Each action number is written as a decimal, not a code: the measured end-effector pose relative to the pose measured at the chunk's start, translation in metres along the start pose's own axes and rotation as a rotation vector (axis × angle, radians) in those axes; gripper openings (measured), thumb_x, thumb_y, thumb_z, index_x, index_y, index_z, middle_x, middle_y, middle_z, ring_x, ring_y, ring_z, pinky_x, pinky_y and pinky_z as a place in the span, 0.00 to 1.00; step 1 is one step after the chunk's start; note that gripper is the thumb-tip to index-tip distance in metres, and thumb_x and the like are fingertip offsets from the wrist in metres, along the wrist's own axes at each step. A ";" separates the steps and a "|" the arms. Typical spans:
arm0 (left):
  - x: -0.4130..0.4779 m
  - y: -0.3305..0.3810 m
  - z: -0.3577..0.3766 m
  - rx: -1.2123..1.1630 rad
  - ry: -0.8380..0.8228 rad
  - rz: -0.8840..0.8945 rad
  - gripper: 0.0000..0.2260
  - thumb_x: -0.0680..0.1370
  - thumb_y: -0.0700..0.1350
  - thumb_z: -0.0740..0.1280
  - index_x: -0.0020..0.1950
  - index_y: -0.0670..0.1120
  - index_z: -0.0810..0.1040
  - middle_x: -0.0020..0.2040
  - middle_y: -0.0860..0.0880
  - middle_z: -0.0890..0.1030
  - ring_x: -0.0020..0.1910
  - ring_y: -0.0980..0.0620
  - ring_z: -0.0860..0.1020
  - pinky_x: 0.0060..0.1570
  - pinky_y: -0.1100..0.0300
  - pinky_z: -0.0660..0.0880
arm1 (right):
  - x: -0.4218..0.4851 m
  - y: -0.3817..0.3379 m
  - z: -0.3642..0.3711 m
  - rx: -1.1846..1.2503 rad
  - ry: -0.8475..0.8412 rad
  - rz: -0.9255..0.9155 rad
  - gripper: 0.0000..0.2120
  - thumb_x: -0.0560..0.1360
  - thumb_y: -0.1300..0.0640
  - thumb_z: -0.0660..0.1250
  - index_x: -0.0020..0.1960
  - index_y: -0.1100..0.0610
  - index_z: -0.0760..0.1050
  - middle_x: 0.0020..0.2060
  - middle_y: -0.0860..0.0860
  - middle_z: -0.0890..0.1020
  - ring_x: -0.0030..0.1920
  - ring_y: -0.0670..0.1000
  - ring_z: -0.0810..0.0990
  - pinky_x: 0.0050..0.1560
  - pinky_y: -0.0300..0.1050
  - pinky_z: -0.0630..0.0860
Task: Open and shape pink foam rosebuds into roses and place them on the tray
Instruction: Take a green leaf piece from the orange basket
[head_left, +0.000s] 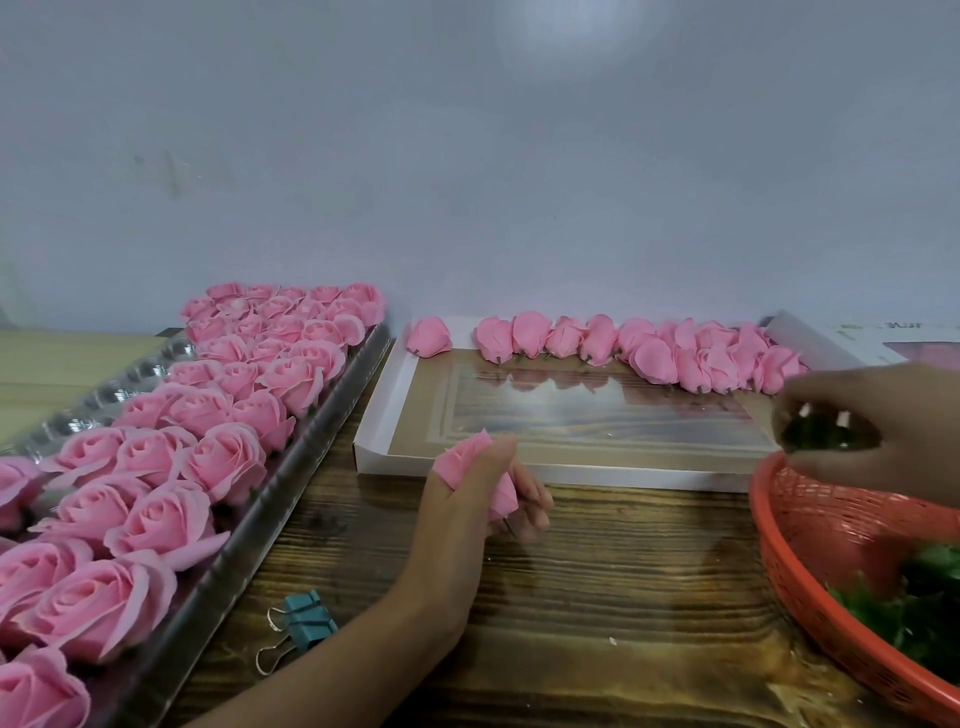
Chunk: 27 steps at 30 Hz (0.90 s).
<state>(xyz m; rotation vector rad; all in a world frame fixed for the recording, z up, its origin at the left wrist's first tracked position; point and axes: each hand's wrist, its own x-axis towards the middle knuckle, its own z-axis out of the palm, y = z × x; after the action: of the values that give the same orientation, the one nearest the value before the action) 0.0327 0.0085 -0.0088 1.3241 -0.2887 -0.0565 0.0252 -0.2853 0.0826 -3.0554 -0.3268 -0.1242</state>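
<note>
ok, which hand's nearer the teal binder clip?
Left. The left hand, gripping a rosebud, is beyond the binder clip and to its right. The right hand, pinching a green piece, is far off right, over the red basket.

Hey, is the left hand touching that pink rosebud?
Touching. The head view shows the left hand gripping the rosebud, thumb and fingers curled round it.

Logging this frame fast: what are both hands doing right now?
Left hand: holds a pink rosebud.
Right hand: pinches a blurred green piece.
</note>
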 end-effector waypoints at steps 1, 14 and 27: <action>0.000 -0.001 0.000 -0.009 0.006 -0.003 0.21 0.79 0.47 0.57 0.29 0.45 0.77 0.34 0.40 0.80 0.33 0.47 0.76 0.32 0.59 0.73 | -0.003 -0.014 -0.004 0.057 0.089 -0.043 0.12 0.66 0.37 0.66 0.47 0.26 0.70 0.44 0.20 0.74 0.41 0.26 0.75 0.33 0.33 0.69; -0.001 -0.005 0.000 0.038 0.103 0.126 0.14 0.78 0.42 0.58 0.42 0.35 0.78 0.44 0.44 0.84 0.47 0.49 0.81 0.44 0.63 0.78 | -0.009 -0.141 0.069 1.139 -0.411 -0.064 0.09 0.77 0.58 0.69 0.57 0.51 0.79 0.38 0.43 0.81 0.40 0.41 0.79 0.41 0.36 0.74; -0.015 -0.002 0.008 0.211 -0.075 0.443 0.14 0.77 0.46 0.58 0.41 0.39 0.78 0.44 0.45 0.81 0.47 0.46 0.79 0.47 0.57 0.76 | -0.001 -0.143 0.095 1.418 -0.351 0.058 0.11 0.79 0.67 0.64 0.56 0.57 0.81 0.44 0.49 0.85 0.45 0.46 0.84 0.38 0.37 0.80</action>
<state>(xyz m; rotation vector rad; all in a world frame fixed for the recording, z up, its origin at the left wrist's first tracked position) 0.0161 0.0036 -0.0113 1.4414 -0.6596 0.3050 0.0007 -0.1388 -0.0033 -1.6504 -0.1913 0.4511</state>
